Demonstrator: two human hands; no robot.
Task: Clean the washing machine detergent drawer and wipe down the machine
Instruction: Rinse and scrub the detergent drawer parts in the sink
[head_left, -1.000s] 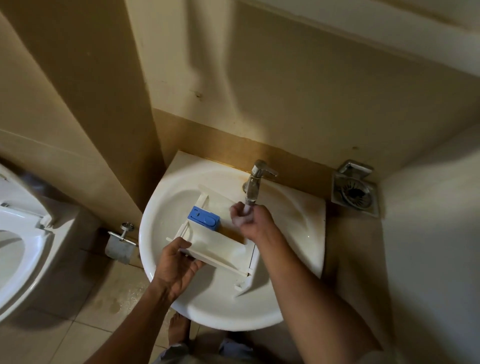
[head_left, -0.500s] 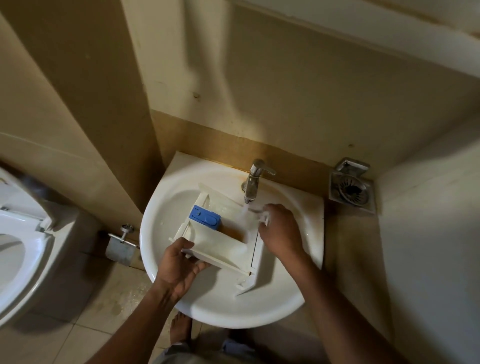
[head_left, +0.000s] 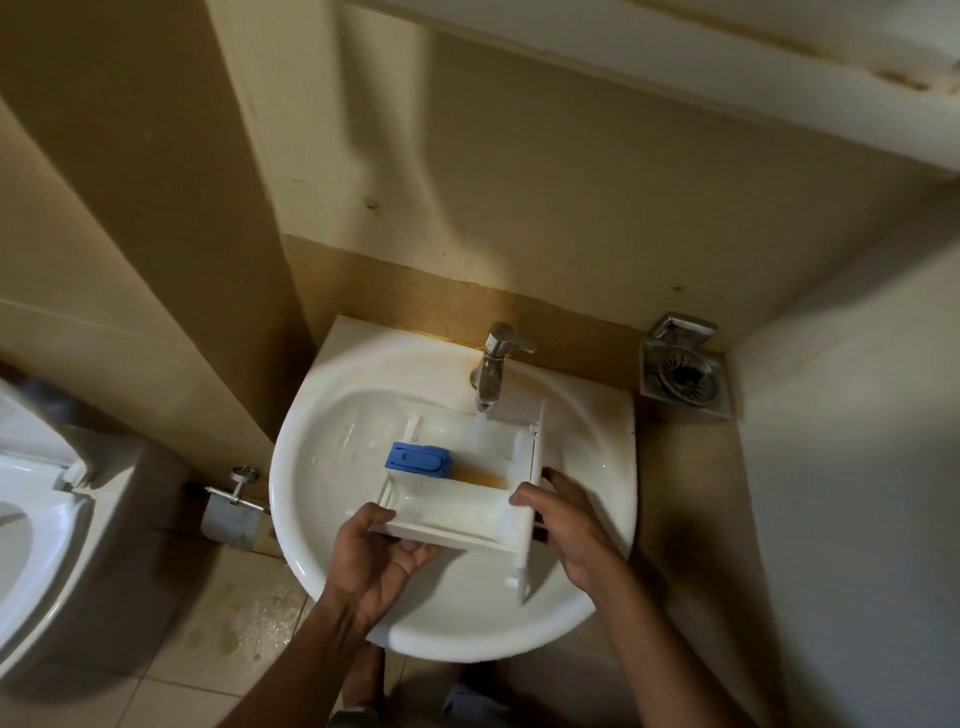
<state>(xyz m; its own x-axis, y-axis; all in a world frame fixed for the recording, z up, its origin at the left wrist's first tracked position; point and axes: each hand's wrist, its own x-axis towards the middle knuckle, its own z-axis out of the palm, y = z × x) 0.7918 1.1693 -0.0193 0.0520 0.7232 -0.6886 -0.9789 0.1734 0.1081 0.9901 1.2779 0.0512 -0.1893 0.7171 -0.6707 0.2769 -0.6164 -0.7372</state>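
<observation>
1. Both hands grip the white detergent drawer (head_left: 457, 499) over the sink (head_left: 582, 613), beneath the tap (head_left: 493, 369).
2. Left hand (head_left: 379, 561), palm up, clamps the near-left edge, thumb on top.
3. Right hand (head_left: 566, 525) clasps the right panel, fingers wrapped round it.
4. Blue insert (head_left: 418, 458) sits in the drawer's left compartment.

Drawer (head_left: 457, 512): white plastic, open side up, held tilted over the basin.
Insert (head_left: 417, 458): blue, left compartment (brownish residue just right of it).
</observation>
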